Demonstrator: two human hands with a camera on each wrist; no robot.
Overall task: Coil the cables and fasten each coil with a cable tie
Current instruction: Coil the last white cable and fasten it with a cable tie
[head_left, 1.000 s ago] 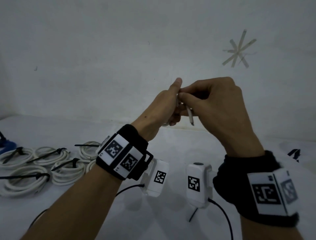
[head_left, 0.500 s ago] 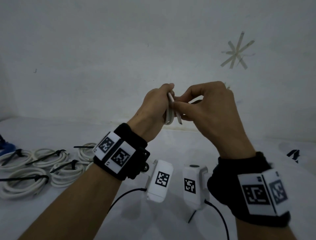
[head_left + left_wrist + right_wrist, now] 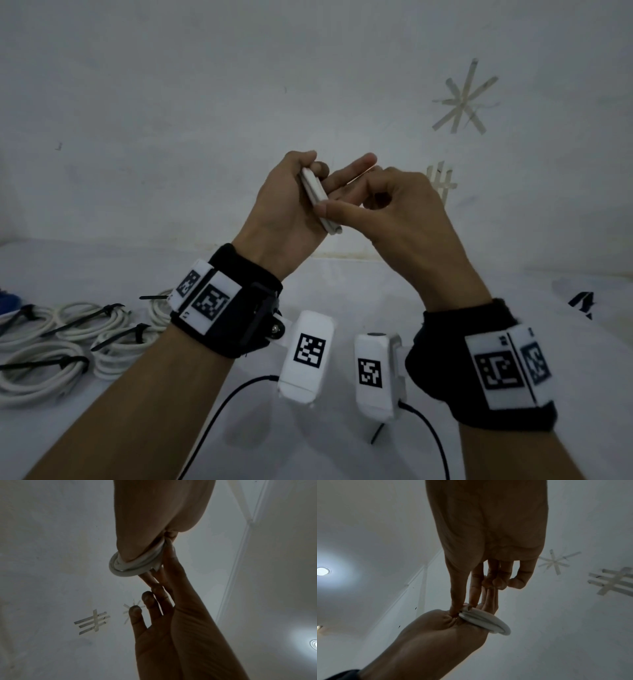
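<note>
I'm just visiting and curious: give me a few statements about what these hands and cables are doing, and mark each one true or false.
1. The left hand holds a small white cable coil. True.
2. The right hand rests flat on the table. False: it is raised, thumb and forefinger pinching the coil.
3. Tied coils lie on the table at the left. True.
4. The held coil already wears a black tie. False: no tie shows on it.

— What is shifting up at the frame's centre?
— The left hand (image 3: 284,209) is turning its small coil of white round cable (image 3: 318,197) edge-on, loops flattening together.
— And the right hand (image 3: 404,219)?
— Its forefinger is straightening behind the coil, thumb pressing the front.
</note>
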